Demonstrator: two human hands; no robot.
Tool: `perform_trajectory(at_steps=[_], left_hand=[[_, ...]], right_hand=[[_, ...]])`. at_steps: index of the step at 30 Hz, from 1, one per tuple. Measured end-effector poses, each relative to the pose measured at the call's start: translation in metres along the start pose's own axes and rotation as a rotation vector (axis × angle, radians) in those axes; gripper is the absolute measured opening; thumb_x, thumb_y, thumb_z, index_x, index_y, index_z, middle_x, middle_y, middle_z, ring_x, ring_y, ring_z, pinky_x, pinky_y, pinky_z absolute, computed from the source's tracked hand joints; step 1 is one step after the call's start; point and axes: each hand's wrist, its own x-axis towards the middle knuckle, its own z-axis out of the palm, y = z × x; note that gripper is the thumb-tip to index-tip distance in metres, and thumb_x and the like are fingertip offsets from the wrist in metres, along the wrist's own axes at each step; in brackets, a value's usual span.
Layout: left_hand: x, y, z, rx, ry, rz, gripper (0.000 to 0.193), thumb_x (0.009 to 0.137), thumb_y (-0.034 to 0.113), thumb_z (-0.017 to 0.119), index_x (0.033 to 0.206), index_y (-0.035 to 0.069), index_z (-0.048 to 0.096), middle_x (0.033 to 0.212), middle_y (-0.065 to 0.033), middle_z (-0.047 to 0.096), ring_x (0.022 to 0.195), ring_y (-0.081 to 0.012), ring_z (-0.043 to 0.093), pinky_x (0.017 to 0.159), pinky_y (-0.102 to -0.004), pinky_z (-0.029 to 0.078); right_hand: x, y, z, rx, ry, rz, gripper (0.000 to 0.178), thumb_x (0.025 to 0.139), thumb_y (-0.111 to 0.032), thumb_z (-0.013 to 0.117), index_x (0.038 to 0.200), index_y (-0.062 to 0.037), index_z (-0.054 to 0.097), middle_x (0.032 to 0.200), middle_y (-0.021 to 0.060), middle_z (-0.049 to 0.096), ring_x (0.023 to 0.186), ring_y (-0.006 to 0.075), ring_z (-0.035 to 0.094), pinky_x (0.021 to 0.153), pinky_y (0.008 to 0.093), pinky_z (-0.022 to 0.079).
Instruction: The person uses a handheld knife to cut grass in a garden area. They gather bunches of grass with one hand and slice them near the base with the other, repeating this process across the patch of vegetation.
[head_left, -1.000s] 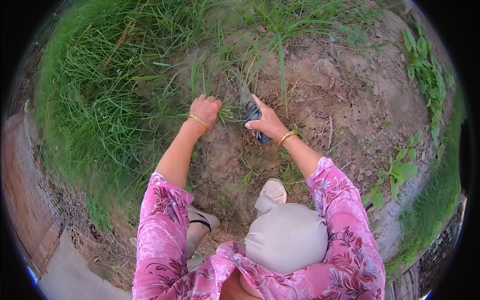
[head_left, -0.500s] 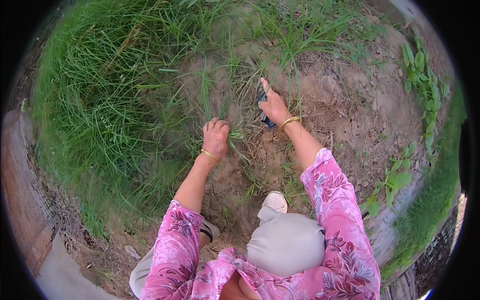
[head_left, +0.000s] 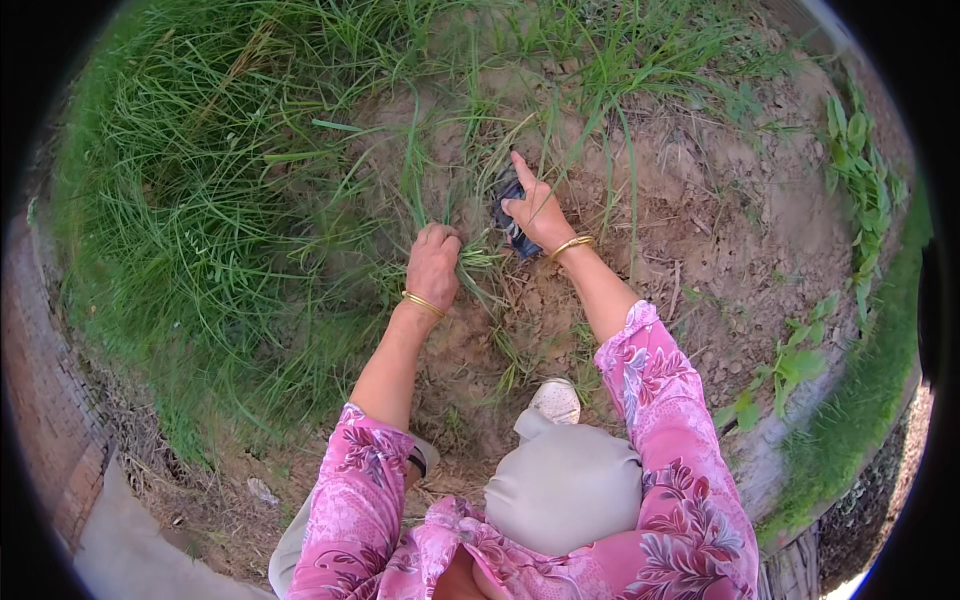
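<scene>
- Seems to be in the middle of gathering grass by hand, low over the bare dirt (head_left: 650, 235).
- Probably calls next for a firm grip on the bunch of grass (head_left: 480, 258) and careful work with the dark tool (head_left: 515, 240), well away from the skin.
- Curls the left hand (head_left: 433, 268) into a fist, back side up, around the bunch of grass, with short green stems poking out on the right side.
- Has long green blades (head_left: 414, 175) standing just past the left knuckles; cannot tell whether rooted or picked.
- Cannot tell how hard to call the left squeeze, with the fingertips tucked out of sight.
- Wraps the right hand (head_left: 537, 212) around the dark tool, blue and black, just to the right of the bunch of grass.
- Points the first finger (head_left: 521, 168) straight ahead along the tool, and rests the thumb (head_left: 511, 207) on top.
- Hides the other right fingers underneath, so cannot tell how far bent.
- Cannot make out the far end of the tool, being dark and mixed in with thin grass.
- Leaves a small gap between the two hands, with dirt and stems in the middle.
- Has thick grass (head_left: 190, 230) on the left and leafy plants (head_left: 800, 367) far over on the right.
</scene>
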Motion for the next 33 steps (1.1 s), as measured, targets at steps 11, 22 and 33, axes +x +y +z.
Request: perform_trajectory(at_steps=[11, 22, 33], left_hand=[[0.003, 0.006, 0.006, 0.023, -0.035, -0.020, 0.021, 0.063, -0.006, 0.049, 0.082, -0.002, 0.054, 0.095, -0.0133, 0.052, 0.096, -0.0335, 0.047, 0.084, -0.0391, 0.041], [-0.013, -0.002, -0.008, -0.024, -0.112, -0.100, 0.034, 0.061, -0.013, 0.046, 0.092, -0.003, 0.054, 0.099, -0.0166, 0.053, 0.099, -0.0360, 0.049, 0.084, -0.0390, 0.041], [-0.025, -0.014, -0.004, 0.046, -0.189, -0.186, 0.033, 0.062, -0.010, 0.048, 0.094, -0.005, 0.057, 0.106, -0.0204, 0.053, 0.102, -0.0371, 0.048, 0.088, -0.0389, 0.040]], right_hand=[[0.030, -0.002, -0.003, -0.183, 0.094, -0.170, 0.070, 0.072, -0.006, 0.058, 0.131, 0.0107, 0.024, 0.075, 0.0320, 0.056, 0.069, 0.0409, 0.058, 0.064, 0.0405, 0.046], [0.019, 0.013, 0.023, 0.118, 0.112, -0.102, 0.074, 0.071, -0.002, 0.053, 0.137, 0.0059, 0.019, 0.068, 0.0174, 0.056, 0.058, 0.0209, 0.052, 0.060, 0.0323, 0.044], [0.014, -0.030, 0.027, 0.765, -0.147, 0.164, 0.072, 0.065, 0.000, 0.053, 0.133, 0.0040, 0.029, 0.085, 0.0327, 0.058, 0.088, 0.0420, 0.058, 0.076, 0.0393, 0.047]])
